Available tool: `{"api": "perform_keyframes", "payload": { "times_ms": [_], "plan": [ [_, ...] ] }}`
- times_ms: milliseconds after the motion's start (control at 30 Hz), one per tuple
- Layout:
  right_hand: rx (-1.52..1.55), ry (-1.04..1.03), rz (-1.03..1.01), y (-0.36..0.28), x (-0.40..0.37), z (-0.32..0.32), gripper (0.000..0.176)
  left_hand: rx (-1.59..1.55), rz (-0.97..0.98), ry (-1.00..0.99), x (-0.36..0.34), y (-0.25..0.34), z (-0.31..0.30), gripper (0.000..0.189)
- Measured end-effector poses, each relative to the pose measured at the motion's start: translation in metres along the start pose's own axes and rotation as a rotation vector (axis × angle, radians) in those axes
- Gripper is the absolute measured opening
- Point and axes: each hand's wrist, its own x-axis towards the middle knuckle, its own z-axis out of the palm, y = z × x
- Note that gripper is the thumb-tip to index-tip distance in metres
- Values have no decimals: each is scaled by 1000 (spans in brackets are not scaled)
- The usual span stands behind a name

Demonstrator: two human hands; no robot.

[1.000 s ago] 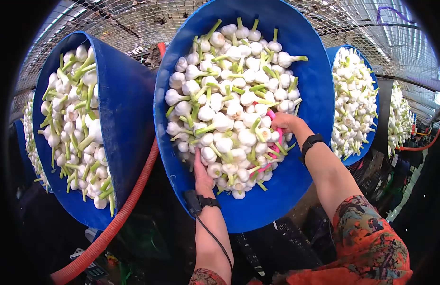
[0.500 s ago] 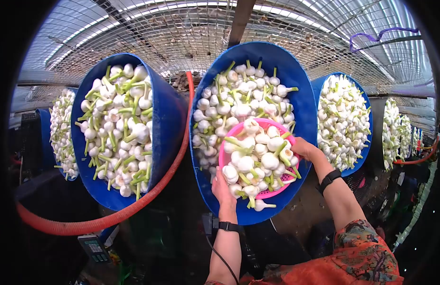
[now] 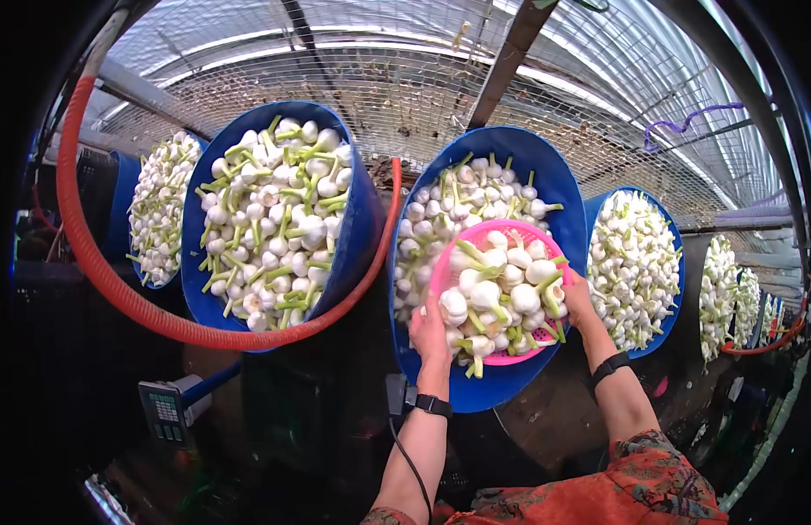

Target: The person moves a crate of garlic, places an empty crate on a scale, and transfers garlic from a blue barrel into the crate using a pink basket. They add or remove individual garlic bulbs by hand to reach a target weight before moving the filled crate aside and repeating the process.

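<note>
Raised from the blue tub [image 3: 519,153], the pink basket [image 3: 502,231] of garlic [image 3: 497,293] hangs between both hands: left hand [image 3: 430,331] gripping its lower-left rim, right hand [image 3: 579,302] its right edge.

orange hose [image 3: 195,336] looped | left blue tub [image 3: 357,236] of garlic | scale display [image 3: 165,409] below

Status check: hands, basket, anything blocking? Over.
Grip: left hand and right hand on round pink plastic basket, opposite rims. Basket heaped with white garlic bulbs, in front of blue plastic tub. Nothing blocking the hands.
</note>
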Motion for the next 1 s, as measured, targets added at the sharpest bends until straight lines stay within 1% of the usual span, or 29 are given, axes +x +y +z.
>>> {"api": "perform_keyframes", "payload": {
  "times_ms": [33, 67, 100, 133, 167, 200, 233, 267, 300, 333, 367, 400, 433, 467, 567, 600, 633, 667, 733, 800, 833, 867, 933, 967, 1000],
  "plan": [
    [1, 25, -31, 9, 3, -5, 39, -8, -43, 19, -7, 10, 0, 37],
    [2, 37, -88, 7, -4, -4, 38, 5, -25, 19, -10, 11, -2, 37],
    [6, 51, -121, 4, -14, -5, 38, -98, -66, -33, -14, 12, -6, 37],
    [-15, 28, -139, -17, -39, 3, 37, -152, -50, -29, -11, 0, -7, 37],
    [-52, 67, -152, -13, -42, -1, 35, -101, -19, -39, -22, 12, -19, 39],
    [0, 26, -187, -23, -58, 11, 35, -128, 9, -43, -26, 17, -29, 45],
    [-65, -17, -227, -37, -82, 23, 35, 124, 71, 39, -29, 16, -44, 53],
    [-124, -42, -280, -44, -102, 31, 35, 215, 47, 33, -43, 41, -66, 59],
    [-184, -79, -355, -37, -109, 32, 42, 195, 100, 23, -40, 32, -82, 61],
    [-241, -107, -438, -33, -118, 35, 50, 121, 114, 51, -42, 30, -101, 58],
    [-250, -132, -452, -37, -143, 57, 50, 114, 83, 47, -50, 36, -128, 57],
    [-315, -107, -583, -40, -173, 84, 60, 105, 57, 41, -57, 42, -159, 56],
    [-378, -77, -714, -39, -201, 111, 70, 103, 20, 13, -60, 42, -191, 60],
    [-299, -204, -659, -31, -221, 131, 83, 98, -15, -15, -65, 44, -226, 64],
    [-241, -424, -587, 15, -262, 194, 81, 91, -84, 81, -72, 28, -334, 63],
    [-209, -507, -552, 31, -276, 220, 81, 46, -84, 111, -58, -4, -366, 62],
    [-274, -566, -561, 48, -283, 244, 81, -14, -80, 149, -48, -27, -400, 62],
    [-341, -622, -570, 64, -290, 269, 80, -55, -159, 128, -46, -33, -436, 62],
    [-558, -658, -633, 85, -311, 323, 79, -217, -75, 171, -24, -78, -493, 61],
    [-751, -758, -563, 109, -317, 373, 78, -548, -59, -106, -24, -90, -556, 60],
    [-990, -737, -274, 85, -351, 410, 84, -723, -219, -83, -17, -107, -580, 52],
    [-985, -799, -264, 101, -345, 434, 76, -594, 133, -105, -30, -119, -600, 58],
    [-1144, -958, -75, 98, -352, 487, 61, -786, -317, -113, -21, -141, -641, 75],
    [-1238, -932, -37, 101, -358, 511, 51, -814, -315, -106, -12, -160, -654, 75],
    [-1332, -907, 3, 106, -365, 533, 42, -857, -382, -61, -4, -180, -667, 84]
  ]
}}
